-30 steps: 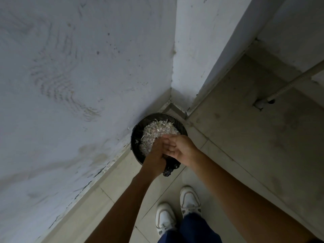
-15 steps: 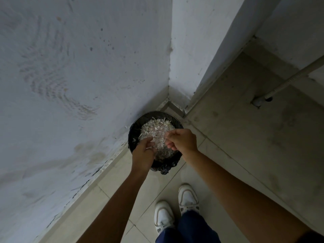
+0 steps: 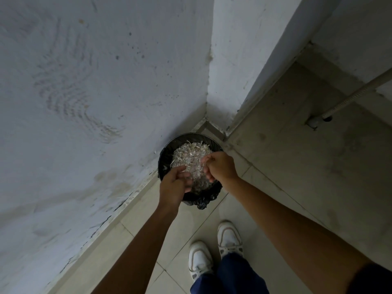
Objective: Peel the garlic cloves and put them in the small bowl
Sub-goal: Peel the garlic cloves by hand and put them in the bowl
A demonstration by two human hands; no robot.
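Observation:
A round bin with a black liner (image 3: 165, 158) stands on the floor in the wall corner, heaped with pale garlic skins (image 3: 191, 154). Both my hands hover over it, a short gap between them. My left hand (image 3: 175, 186) is above the bin's near left rim, its fingers relaxed and reaching toward the skins. Over the right side is my right hand (image 3: 219, 166), fingers bent loosely downward, with nothing visible in them. No garlic cloves or small bowl are in view.
White plastered walls (image 3: 95, 102) meet in a corner right behind the bin. The tiled floor (image 3: 286, 166) spreads to the right, where a hose ends at a drain fitting (image 3: 317, 121). My white shoes (image 3: 229, 237) stand just behind the bin.
My hands were pressed together over the bin a second ago. They have since drawn apart, the left moving left and nearer to me, the right staying over the skins.

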